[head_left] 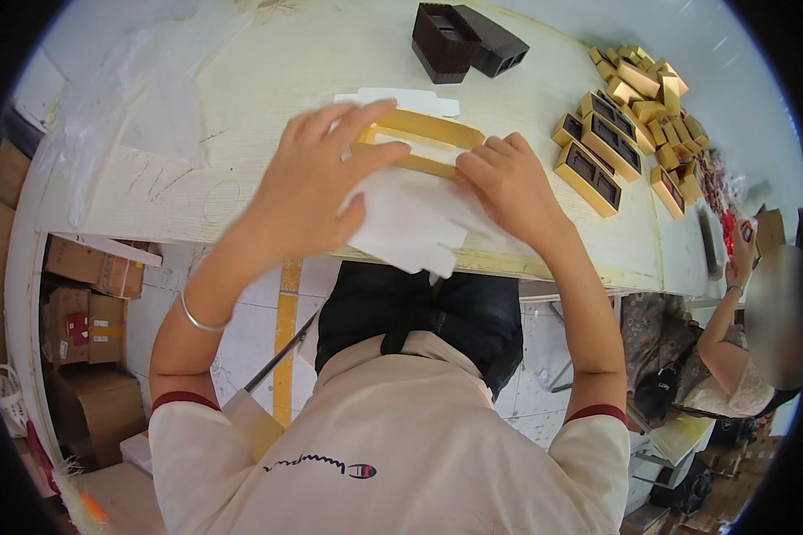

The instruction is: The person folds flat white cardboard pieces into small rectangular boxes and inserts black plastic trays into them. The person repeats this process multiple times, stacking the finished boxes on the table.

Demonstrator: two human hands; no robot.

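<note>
In front of me on the table is a shallow, open gold paper box (433,127), long side facing me, with a pale inside. Around and under it lies white sheet material with cut, flap-like edges (401,218), partly overhanging the table's front edge. My left hand (308,178) is over the box's left end, fingers spread and slightly blurred; thumb and fingertips come close to the gold walls. At the box's right end, my right hand (511,185) has its fingers closed together on the corner. Part of the sheet is hidden beneath both hands.
Dark brown plastic trays (443,45) stand at the far side of the table (268,53). To the right are gold boxes with dark inserts (611,143) and a pile of small gold boxes (651,109). Clear plastic film (165,107) lies left. Another person's arm (730,312) shows at far right.
</note>
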